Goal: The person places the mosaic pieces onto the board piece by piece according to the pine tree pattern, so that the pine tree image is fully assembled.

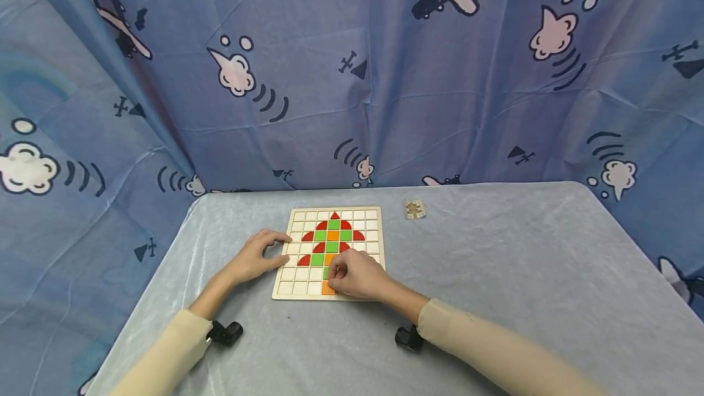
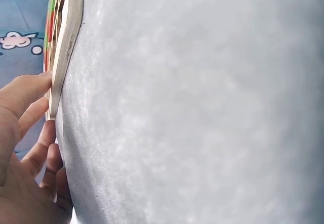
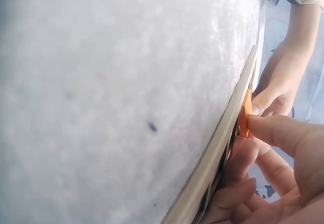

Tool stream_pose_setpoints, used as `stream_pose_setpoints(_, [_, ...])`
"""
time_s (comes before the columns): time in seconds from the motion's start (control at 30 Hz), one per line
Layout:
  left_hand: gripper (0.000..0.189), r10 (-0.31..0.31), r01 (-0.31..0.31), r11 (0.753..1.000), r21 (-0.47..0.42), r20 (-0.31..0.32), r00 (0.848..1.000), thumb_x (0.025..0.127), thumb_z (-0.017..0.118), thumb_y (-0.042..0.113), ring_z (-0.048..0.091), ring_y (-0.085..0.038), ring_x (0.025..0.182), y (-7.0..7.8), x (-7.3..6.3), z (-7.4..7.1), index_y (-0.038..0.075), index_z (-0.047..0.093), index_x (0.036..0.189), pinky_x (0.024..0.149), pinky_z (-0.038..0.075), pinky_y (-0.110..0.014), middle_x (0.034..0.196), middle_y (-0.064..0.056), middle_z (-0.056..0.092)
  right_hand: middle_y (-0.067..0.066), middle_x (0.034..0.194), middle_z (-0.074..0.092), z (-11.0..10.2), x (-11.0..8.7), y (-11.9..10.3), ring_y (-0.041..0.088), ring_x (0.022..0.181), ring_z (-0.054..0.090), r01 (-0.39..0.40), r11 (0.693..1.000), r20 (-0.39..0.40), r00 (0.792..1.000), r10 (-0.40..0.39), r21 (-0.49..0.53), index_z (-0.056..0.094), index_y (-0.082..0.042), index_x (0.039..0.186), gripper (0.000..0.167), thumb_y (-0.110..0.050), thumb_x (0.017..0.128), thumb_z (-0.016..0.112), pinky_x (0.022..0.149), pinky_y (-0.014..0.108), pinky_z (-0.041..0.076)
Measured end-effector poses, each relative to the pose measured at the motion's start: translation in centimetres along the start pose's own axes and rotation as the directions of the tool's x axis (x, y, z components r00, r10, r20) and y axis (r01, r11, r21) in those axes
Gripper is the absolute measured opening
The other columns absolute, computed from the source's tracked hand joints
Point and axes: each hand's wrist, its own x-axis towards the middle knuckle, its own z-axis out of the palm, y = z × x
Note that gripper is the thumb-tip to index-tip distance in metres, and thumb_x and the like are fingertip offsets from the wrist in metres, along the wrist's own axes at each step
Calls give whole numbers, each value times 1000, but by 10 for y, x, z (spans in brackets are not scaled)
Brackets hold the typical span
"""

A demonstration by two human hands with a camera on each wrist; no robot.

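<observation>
A light wooden grid board (image 1: 283,289) lies on the table, with red, green and orange tiles set in its squares as a tree-like figure. At its bottom row, my right hand (image 1: 360,275) pinches an orange tile (image 3: 246,114) between thumb and fingers. In the right wrist view that tile stands slightly proud of the board's edge. My left hand (image 1: 254,260) touches the board's left edge, thumb and index finger spread apart along it. The left wrist view shows its fingers (image 2: 30,90) against the wooden rim. My right hand hides the board's lower right part.
A small patterned card (image 1: 415,209) lies beyond the board's upper right corner. The grey cloth-covered table (image 1: 522,274) extends to the right. A blue printed curtain (image 1: 308,78) hangs behind the table and along its left side.
</observation>
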Motion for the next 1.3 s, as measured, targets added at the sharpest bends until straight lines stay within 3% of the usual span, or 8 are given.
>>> stream_pose_setpoints(0.67, [38, -15, 15, 1000, 11, 8, 1000, 90, 80, 19, 53, -33, 111, 1, -1, -2, 12, 68, 126, 95, 40, -53, 125, -11, 59, -8, 64, 58, 2, 1, 0, 8, 65, 53, -20, 1000, 5, 1000, 20, -4, 69, -17, 72, 20, -9, 86, 80, 62, 29, 44])
stream_pose_setpoints(0.87, [38, -21, 21, 1000, 11, 7, 1000, 91, 80, 20, 53, -33, 112, 0, -2, -2, 12, 68, 126, 96, 39, -54, 126, -12, 59, -7, 67, 60, -3, 0, 2, 10, 65, 55, -25, 998, 24, 999, 24, 65, 70, -16, 74, 18, -8, 86, 81, 63, 29, 47])
stream_pose_setpoints(1.1, [39, 3, -3, 1000, 1, 5, 1000, 91, 79, 17, 53, -34, 112, 2, -3, -3, 8, 67, 127, 96, 41, -54, 126, -13, 59, -2, 74, 62, -31, -4, 10, 13, 63, 56, 28, 977, 47, 998, -39, 212, 71, -10, 84, 9, -5, 89, 77, 61, 28, 49])
stream_pose_setpoints(1.3, [43, 43, -43, 999, -7, -30, 999, 91, 78, 12, 55, -36, 107, 5, -14, -14, 2, 64, 130, 93, 43, -55, 123, -16, 59, -2, 86, 63, -69, -20, 32, 20, 77, 57, 42, 977, 23, 999, -48, 211, 72, -7, 96, 7, -13, 93, 75, 68, 29, 48])
